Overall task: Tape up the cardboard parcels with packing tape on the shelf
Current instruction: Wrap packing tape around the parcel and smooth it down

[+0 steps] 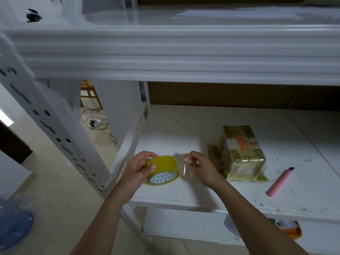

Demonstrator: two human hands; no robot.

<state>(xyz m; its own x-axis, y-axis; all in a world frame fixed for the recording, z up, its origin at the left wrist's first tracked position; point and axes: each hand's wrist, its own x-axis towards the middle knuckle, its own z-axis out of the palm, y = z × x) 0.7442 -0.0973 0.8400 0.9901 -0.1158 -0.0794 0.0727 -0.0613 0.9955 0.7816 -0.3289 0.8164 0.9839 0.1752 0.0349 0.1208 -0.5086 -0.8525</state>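
My left hand (140, 167) grips a yellow roll of packing tape (163, 170) above the front of the white shelf (176, 137). My right hand (199, 165) pinches the free end of the clear tape strip (184, 165), drawn a short way out from the roll. A cardboard parcel (241, 153), wrapped in yellowish tape, lies on the shelf just right of my right hand, with a flat taped piece (214, 153) at its left side.
A pink utility knife (280, 181) lies on the shelf at the right. The upper shelf's beam (174, 56) hangs overhead, and a perforated post (60, 133) stands at left. Cables and a plug (95, 123) lie on the floor. A blue water bottle (12, 223) is at bottom left.
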